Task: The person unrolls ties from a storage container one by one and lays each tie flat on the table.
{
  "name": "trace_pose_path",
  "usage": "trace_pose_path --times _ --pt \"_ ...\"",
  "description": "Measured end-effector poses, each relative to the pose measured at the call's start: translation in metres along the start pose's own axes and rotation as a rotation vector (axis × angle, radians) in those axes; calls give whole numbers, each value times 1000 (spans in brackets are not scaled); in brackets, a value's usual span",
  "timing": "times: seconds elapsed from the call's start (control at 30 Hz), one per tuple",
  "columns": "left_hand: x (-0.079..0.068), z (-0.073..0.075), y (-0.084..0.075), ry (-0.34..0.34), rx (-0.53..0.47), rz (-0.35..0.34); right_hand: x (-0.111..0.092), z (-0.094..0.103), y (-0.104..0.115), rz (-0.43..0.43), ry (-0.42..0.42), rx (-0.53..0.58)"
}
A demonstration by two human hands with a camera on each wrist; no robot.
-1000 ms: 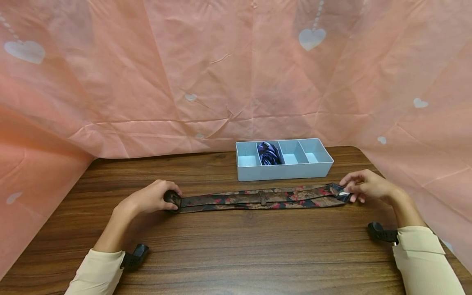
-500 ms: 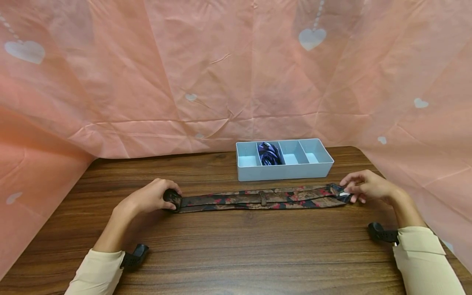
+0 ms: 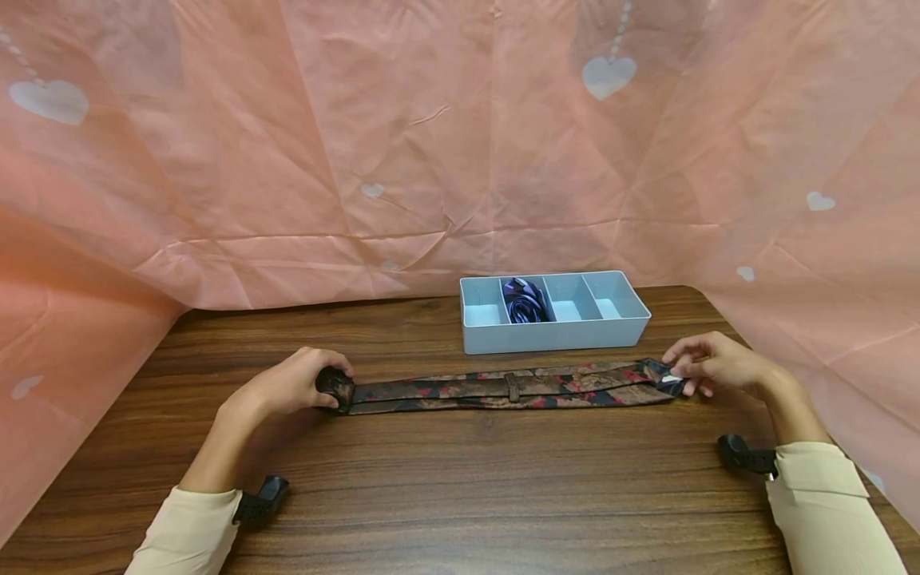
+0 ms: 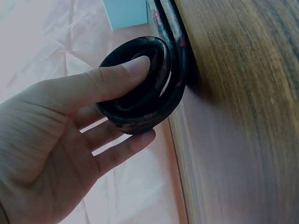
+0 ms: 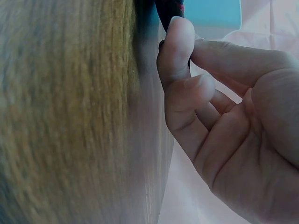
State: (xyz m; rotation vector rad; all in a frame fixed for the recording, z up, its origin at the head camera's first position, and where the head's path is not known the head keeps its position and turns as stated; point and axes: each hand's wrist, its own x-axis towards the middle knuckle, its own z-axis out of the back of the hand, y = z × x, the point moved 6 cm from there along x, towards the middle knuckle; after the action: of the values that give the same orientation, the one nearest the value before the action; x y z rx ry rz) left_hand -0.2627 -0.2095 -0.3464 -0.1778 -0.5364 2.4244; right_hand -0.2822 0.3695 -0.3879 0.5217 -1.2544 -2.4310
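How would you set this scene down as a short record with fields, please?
Left hand: holds the rolled-up end of the patterned tie
Right hand: pinches the other end
Tie layout: stretched between the hands along the wooden table, narrow strip over wide
Container: light blue box with four compartments, beyond the tie
Contents: rolled purple fabric, second compartment from the left
Backdrop: peach cloth with pale hearts

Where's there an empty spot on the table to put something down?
The biggest bare patch of table is in front of the patterned necktie, between the sleeves. Another lies behind the left hand, left of the divided box. Three box compartments look empty too; a rolled purple necktie occupies the second from left. It's tight between box and patterned necktie.
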Motion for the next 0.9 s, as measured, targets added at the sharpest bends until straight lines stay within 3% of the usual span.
trace_pose_path --times 0.9 --pt "-3 9 -5 -62 4 -67 0 -2 2 -38 3 3"
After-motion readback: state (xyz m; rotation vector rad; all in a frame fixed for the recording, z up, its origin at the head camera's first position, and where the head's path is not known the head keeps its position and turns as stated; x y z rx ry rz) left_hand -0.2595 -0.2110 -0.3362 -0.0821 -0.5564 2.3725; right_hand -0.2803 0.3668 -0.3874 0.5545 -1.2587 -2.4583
